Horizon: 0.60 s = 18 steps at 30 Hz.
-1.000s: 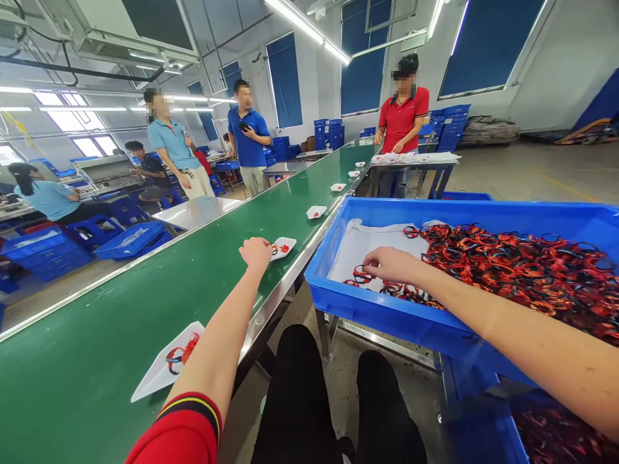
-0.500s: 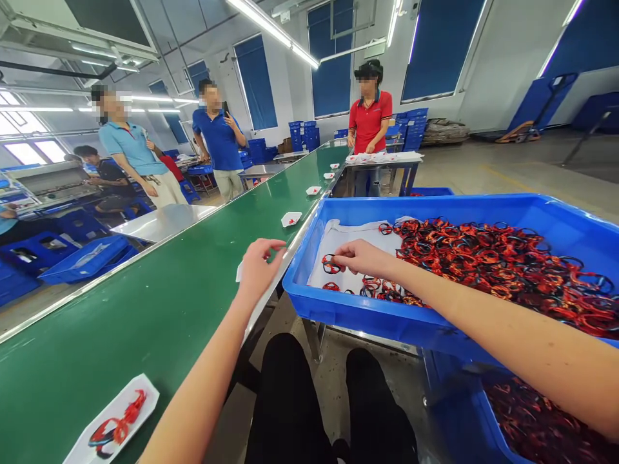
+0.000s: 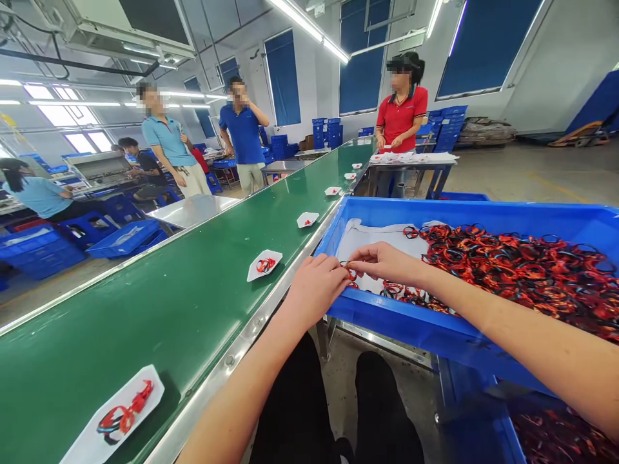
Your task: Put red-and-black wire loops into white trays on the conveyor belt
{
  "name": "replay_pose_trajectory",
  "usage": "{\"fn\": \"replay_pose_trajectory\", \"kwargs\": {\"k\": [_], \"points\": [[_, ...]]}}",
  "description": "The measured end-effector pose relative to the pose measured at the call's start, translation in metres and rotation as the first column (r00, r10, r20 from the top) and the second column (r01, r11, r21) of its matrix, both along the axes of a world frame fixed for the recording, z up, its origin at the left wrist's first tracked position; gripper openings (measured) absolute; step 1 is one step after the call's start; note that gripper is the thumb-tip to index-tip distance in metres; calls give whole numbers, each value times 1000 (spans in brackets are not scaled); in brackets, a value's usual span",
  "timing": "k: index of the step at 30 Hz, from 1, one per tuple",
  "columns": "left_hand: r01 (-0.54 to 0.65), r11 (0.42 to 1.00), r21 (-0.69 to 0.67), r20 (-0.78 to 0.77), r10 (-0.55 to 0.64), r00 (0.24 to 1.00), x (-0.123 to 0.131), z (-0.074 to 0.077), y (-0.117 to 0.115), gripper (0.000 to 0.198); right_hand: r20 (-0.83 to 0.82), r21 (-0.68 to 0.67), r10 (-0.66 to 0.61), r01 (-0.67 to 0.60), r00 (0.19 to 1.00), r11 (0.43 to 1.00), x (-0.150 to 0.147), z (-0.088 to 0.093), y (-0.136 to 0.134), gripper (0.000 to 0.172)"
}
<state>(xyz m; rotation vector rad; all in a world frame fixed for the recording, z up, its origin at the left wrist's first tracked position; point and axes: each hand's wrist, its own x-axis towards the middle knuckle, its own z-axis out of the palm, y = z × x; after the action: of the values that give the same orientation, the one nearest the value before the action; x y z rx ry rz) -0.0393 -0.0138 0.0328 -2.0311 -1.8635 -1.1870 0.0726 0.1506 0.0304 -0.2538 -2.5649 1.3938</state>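
Note:
Over the near left corner of a blue tray (image 3: 411, 316), my two hands meet at a small red-and-black loop (image 3: 353, 276). My right hand (image 3: 380, 263) pinches it between thumb and fingertips. From the left, my left hand (image 3: 316, 287) is closed with its fingertips on the same loop, its back hiding part of the grip. A large pile of similar loops (image 3: 522, 270) fills the middle and right of the tray, on white lining (image 3: 387, 240). On the green conveyor belt (image 3: 193, 309), a white dish (image 3: 264, 265) holds a red piece.
A nearer white dish (image 3: 120, 412) with red-and-black pieces lies at lower left, several more farther along the belt. A metal rail (image 3: 242, 348) edges the belt. Below right is another blue bin (image 3: 507, 425). A person in red (image 3: 402, 119) stands at a far table; others stand beyond the belt.
My left hand has moved right, off the belt side, to meet my right hand at the loop. A white dish it partly covered now shows fully. The view has turned slightly left.

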Motion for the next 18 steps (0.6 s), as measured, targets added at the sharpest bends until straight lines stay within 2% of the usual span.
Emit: {"fn": "replay_pose_trajectory", "kwargs": {"k": [3, 4, 5, 6, 7, 8, 9, 10, 11, 12, 13, 16, 18], "points": [[-41, 998, 39, 302, 27, 953, 7, -1, -15, 7, -36, -101, 18, -21, 999, 995, 0, 2, -1, 47], [-80, 994, 69, 436, 42, 899, 10, -3, -21, 7, -29, -93, -2, -1, 1000, 996, 0, 1, 0, 49], [-112, 988, 102, 596, 30, 802, 13, -7, -29, 9, -13, -41, -29, 29, 999, 999, 0, -1, 1, 48], [-128, 982, 135, 763, -21, 646, 16, -12, -37, 11, 13, 50, -52, 51, 999, 997, 0, -4, 2, 45], [-131, 977, 170, 898, -99, 430, 17, -18, -45, 12, 47, 159, -61, 53, 997, 986, -1, -7, 3, 42], [-127, 970, 208, 966, -184, 183, 18, -25, -54, 13, 86, 260, -60, 36, 994, 965, -1, -11, 4, 40], [-126, 961, 247, 966, -255, -50, 18, -33, -62, 13, 126, 335, -50, 5, 991, 942, -1, -15, 4, 39], [-133, 951, 277, 923, -302, -237, 18, -40, -70, 11, 165, 381, -33, -33, 986, 924, -2, -18, 5, 40], [-147, 944, 296, 870, -330, -367, 17, -47, -77, 9, 196, 404, -18, -64, 980, 913, -2, -21, 5, 42], [-167, 938, 305, 825, -348, -446, 16, -54, -84, 8, 222, 411, -6, -88, 975, 907, -3, -23, 6, 44], [-185, 932, 313, 791, -363, -493, 14, -60, -89, 8, 241, 413, 6, -109, 970, 904, -3, -25, 6, 45], [-228, 912, 340, 712, -408, -571, 10, -74, -99, 14, 292, 384, 68, -182, 954, 905, -6, -30, 9, 48], [-267, 895, 357, 675, -444, -589, 6, -80, -103, 17, 326, 352, 90, -209, 941, 912, -7, -33, 10, 51]]}}
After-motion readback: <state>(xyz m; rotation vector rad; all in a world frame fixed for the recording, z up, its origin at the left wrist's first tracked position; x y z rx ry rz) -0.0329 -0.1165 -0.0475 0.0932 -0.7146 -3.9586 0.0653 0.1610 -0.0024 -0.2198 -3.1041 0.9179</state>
